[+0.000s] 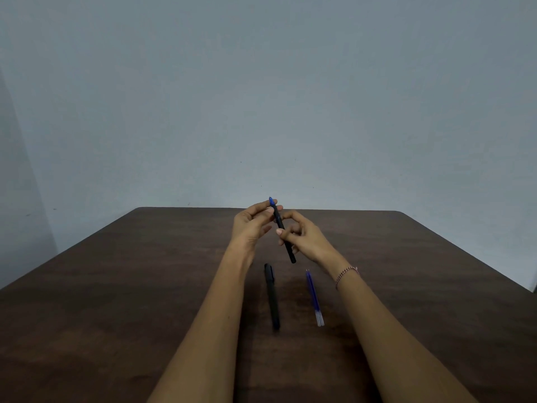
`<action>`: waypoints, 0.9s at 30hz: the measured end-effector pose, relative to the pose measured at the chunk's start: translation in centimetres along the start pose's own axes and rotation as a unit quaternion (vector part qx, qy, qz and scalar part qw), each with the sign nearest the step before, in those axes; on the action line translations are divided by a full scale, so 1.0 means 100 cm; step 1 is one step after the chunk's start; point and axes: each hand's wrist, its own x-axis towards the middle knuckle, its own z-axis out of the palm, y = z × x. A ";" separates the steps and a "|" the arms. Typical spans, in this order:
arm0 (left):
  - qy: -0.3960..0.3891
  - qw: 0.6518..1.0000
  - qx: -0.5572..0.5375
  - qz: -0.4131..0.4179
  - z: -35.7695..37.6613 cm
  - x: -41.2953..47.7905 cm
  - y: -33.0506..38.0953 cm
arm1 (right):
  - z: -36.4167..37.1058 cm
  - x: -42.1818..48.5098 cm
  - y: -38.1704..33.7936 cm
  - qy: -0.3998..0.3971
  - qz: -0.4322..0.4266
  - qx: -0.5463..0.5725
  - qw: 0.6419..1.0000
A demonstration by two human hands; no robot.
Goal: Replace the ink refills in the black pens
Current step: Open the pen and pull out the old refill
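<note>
table [87, 330]: spare black pen [272, 298] and blue refills [314, 298] lying side by side, not touching
held pen [288, 249]: in the air, blue end up
left hand [251, 225]: pinching the top end
right hand [303, 235]: curled round the barrel
tip: I'd keep the barrel still and twist only the top

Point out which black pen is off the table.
The black pen gripped by the left hand and right hand, blue tip showing; the other black pen lies on the table.

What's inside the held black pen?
A blue tip pokes out of the pen's far end, where the left hand pinches it; the right hand grips lower down. Its opaque body hides the rest.
</note>
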 end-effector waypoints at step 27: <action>0.025 0.999 -0.044 -0.015 -0.002 -0.001 0.004 | 0.002 0.000 -0.005 -0.071 0.021 0.081 0.994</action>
